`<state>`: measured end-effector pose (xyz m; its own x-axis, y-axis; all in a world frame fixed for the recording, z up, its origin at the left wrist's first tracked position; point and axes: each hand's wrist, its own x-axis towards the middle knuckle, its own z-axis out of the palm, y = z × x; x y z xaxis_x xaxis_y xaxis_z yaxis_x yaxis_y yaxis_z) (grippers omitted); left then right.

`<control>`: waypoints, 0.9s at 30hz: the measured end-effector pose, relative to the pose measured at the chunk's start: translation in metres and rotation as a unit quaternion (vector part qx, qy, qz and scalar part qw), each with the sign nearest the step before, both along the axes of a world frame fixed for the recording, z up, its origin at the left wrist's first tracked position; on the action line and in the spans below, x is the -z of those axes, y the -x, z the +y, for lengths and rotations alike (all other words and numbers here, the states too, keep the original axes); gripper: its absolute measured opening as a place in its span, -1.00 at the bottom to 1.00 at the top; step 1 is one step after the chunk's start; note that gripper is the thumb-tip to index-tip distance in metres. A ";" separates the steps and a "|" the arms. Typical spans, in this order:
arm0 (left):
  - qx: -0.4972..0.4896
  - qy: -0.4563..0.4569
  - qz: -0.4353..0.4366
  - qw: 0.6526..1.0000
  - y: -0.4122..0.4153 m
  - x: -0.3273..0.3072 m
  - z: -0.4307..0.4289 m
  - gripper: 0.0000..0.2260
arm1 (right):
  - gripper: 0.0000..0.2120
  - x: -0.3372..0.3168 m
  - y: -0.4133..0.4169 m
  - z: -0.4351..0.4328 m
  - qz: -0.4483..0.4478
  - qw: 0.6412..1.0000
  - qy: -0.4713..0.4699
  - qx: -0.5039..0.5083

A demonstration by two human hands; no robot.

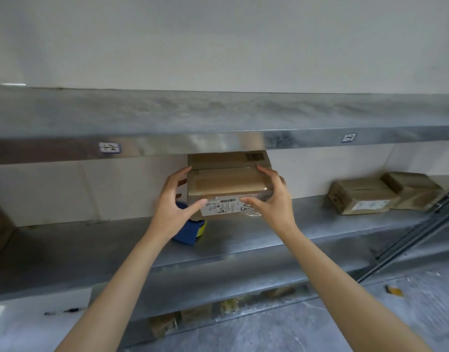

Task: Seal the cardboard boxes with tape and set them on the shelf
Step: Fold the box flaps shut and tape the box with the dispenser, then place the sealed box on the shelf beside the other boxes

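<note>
Cardboard box (pixel 227 185), taped across its top, is at the middle shelf (pixel 91 237), just in front of a second box (pixel 223 158); whether it rests there yet cannot be told. Left hand (pixel 172 199) and right hand (pixel 271 196) grip its sides, fingers spread, thumbs on the near labelled face. Risk: the blue tape dispenser (pixel 190 232) lies beside its near left corner; set upon it, the box would probably tilt.

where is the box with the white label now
Head view, centre: the labelled box is gripped between the left hand and right hand over the middle shelf, in front of another box, with a blue and yellow object under its left corner.
</note>
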<state>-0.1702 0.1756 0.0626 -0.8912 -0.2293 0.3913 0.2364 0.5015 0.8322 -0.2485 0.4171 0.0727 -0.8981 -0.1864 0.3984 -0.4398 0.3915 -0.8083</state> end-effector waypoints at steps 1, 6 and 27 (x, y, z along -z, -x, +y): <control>0.004 0.014 -0.005 1.000 0.003 0.001 0.008 -0.31 | -0.22 0.002 0.005 0.013 0.000 1.000 0.000 0.003; -0.032 0.144 -0.012 0.989 0.020 0.006 0.057 -0.38 | -0.23 0.009 0.036 0.088 -0.010 0.999 -0.015 0.027; -0.029 0.354 -0.140 0.924 0.139 0.037 0.162 -0.40 | -0.19 0.074 0.137 0.257 -0.092 0.991 -0.033 0.089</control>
<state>-0.3093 0.3371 0.0257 -0.9746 -0.0556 0.2168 0.0160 0.9489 0.3150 -0.3850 0.6740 -0.0012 -0.9754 -0.0379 0.2173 -0.2064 0.5041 -0.8386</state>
